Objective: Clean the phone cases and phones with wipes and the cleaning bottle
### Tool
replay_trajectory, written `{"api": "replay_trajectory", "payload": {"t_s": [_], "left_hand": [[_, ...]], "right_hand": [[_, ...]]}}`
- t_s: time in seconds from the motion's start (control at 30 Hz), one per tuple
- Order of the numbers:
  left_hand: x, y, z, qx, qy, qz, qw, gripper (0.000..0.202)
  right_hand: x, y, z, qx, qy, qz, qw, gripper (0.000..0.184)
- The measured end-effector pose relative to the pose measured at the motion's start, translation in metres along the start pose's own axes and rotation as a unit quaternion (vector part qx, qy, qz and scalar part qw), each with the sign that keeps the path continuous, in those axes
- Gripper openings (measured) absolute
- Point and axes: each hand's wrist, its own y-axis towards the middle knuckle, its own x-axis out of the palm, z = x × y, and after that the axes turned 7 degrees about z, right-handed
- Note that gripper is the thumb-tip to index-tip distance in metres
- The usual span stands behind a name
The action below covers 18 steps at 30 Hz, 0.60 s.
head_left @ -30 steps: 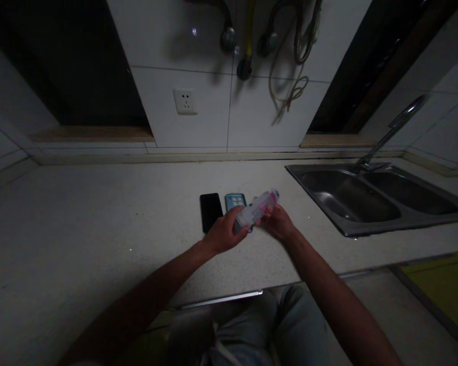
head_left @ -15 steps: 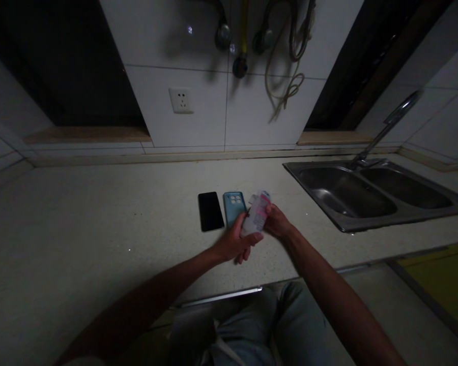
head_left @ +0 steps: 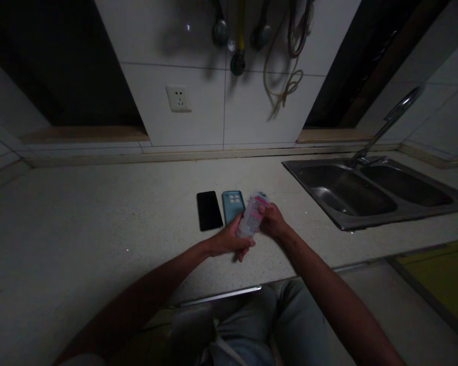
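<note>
Above the counter I hold a whitish plastic packet (head_left: 252, 216) with pink bands and small print, tilted with its top to the right. My left hand (head_left: 232, 241) is closed around its lower end, thumb across the front. The upper right edge is gripped by my right hand (head_left: 272, 218), its thumb on the pink band. Just behind my left hand lies a blue phone case (head_left: 233, 206) with camera holes, its lower part partly covered by the hand. Left of the case a black phone (head_left: 209, 211) rests flat, screen up.
The pale counter (head_left: 80, 218) runs along a tiled wall. A double steel sink (head_left: 343, 221) with a tall faucet (head_left: 381, 127) is set in at the right. A socket (head_left: 178, 98), pipe valves and a looped cord (head_left: 288, 89) are on the wall.
The packet has turned a little more toward upright and its front shows more fully. My right thumb has come onto its front face. The phone and case stay put.
</note>
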Motion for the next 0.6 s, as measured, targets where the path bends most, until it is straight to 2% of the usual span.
{"api": "replay_trajectory", "payload": {"t_s": [0.17,0.43,0.6], "left_hand": [[-0.0037,0.0013,0.0014,0.005,-0.01,-0.014,1.0,0.086],[-0.0044,0.0022,0.006,0.013,-0.009,-0.031,0.999,0.068],[-0.0077,0.0017,0.0072,0.013,-0.007,-0.043,0.999,0.067]], "right_hand": [[0.0003,0.0014,-0.0018,-0.015,0.022,-0.016,1.0,0.047],[-0.0015,0.0034,-0.0002,-0.025,0.065,-0.033,0.997,0.045],[-0.0002,0.0024,0.0017,-0.023,0.084,-0.025,0.996,0.043]]}}
